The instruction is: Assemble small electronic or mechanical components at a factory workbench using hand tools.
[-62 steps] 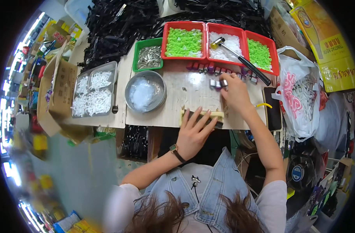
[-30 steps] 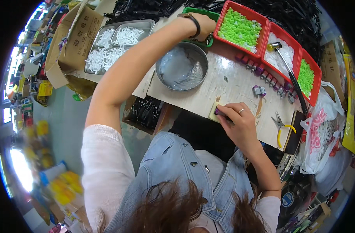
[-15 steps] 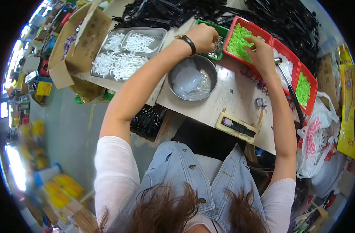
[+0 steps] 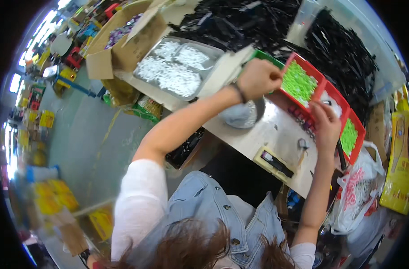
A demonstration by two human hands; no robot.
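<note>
My left hand point(image 4: 257, 80) is over the near end of a green bin point(image 4: 263, 56), its fingers curled together. Whatever it may hold is hidden. My right hand point(image 4: 326, 127) hovers at the near side of the red bins, thumb and fingers pinched; anything between them is too small to make out. Light green pieces point(image 4: 298, 83) fill the red bin nearest my left hand. Below my left wrist, a round metal bowl point(image 4: 260, 110) with a clear plastic bag point(image 4: 239, 116) is partly covered. A cream fixture point(image 4: 260, 157) holds a black part point(image 4: 281, 167) at the table's front edge.
A metal tray point(image 4: 193, 95) of white pieces lies left, beside an open cardboard box point(image 4: 137, 45). Black strips point(image 4: 231, 27) heap along the back. More red bins point(image 4: 359, 145) line the right, near a black-handled tool point(image 4: 341, 154). A white plastic bag point(image 4: 354, 188) hangs beyond.
The whole view has turned, shifting the table rightward and down. My right hand has left the light green pieces and come nearer, pinched. My left hand stays at the green bin.
</note>
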